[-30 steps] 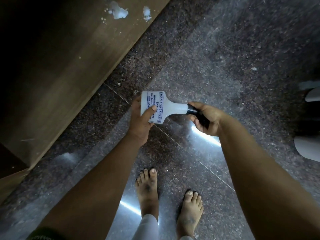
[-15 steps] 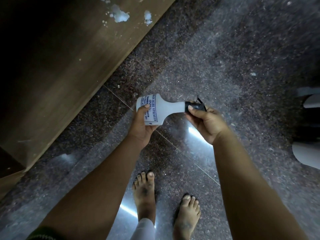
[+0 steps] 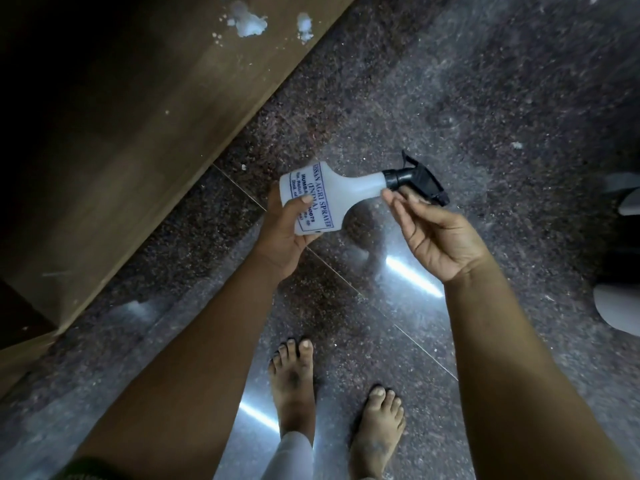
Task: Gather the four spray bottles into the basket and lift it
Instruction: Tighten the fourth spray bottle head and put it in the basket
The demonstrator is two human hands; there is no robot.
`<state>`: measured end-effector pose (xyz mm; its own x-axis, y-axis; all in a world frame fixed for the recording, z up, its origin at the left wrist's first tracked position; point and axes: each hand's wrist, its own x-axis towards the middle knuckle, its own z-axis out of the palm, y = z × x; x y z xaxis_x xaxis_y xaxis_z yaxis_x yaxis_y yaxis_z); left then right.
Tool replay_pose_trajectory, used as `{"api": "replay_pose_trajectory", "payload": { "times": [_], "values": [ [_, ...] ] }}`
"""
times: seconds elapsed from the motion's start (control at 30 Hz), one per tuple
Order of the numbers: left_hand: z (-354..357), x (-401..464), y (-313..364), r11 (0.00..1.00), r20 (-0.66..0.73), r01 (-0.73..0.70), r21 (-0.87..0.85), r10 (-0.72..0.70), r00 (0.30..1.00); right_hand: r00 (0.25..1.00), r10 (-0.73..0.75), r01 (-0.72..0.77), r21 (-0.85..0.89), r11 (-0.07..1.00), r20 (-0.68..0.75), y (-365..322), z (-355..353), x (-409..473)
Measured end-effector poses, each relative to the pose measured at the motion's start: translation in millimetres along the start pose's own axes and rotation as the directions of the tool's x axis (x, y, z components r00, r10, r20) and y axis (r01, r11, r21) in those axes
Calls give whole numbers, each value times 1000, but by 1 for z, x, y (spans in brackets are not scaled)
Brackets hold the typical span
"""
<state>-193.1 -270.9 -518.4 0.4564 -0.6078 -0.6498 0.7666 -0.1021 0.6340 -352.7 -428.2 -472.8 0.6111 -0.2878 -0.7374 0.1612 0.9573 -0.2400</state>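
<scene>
Polished dark granite floor point(image 3: 485, 98) fills most of the view, with a brown wooden cabinet point(image 3: 121, 116) at the far left and two bare feet point(image 3: 294, 386) near the bottom. One white spray bottle point(image 3: 332, 192) with blue printed lettering is held on its side above the floor, its black trigger head point(image 3: 420, 181) pointing right. The body of the bottle is gripped by the left hand point(image 3: 284, 237), fingers underneath and thumb pressed across the label. The right hand point(image 3: 440, 237) is held palm up with its fingers loosely spread, the fingertips point(image 3: 391, 199) just beside or lightly touching the neck; actual contact cannot be told.

No basket is seen, and no other spray bottle can be made out; pale shapes point(image 3: 620, 306) at the right edge are too cropped to be identified. The task is judged to be early: one bottle is in hand, nothing is shown gathered, and the lift is not yet done. Whether liquid is in the bottle cannot be told through its cloudy plastic.
</scene>
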Motion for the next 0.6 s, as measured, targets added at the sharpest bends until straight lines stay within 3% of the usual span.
{"api": "replay_pose_trajectory", "payload": {
  "times": [0.1, 0.17, 0.3, 0.37, 0.5, 0.6],
  "values": [
    [4, -3, -4, 999, 24, 31, 10, -32, 999, 975, -202, 176, -225, 958, -96, 10, 6, 7],
    [7, -5, -5, 999, 40, 44, 4, -44, 998, 950, -285, 239, -286, 928, -131, 20, 9, 14],
    [15, -9, -2, 997, 77, -25, 67, 19, 997, 946, -263, 238, -145, 961, -191, 27, 12, 24],
    [18, -10, -3, 995, 79, -63, 72, 58, 995, 944, -257, 216, -200, 956, -207, 25, 16, 28],
    [22, -12, -8, 992, 37, -95, 84, 92, 995, 834, -285, 148, -306, 940, -472, 27, 37, 35],
    [20, -15, -12, 996, 21, 2, -91, 0, 1000, 888, -259, 126, -341, 931, -380, 29, 46, 37]
  ]
}}
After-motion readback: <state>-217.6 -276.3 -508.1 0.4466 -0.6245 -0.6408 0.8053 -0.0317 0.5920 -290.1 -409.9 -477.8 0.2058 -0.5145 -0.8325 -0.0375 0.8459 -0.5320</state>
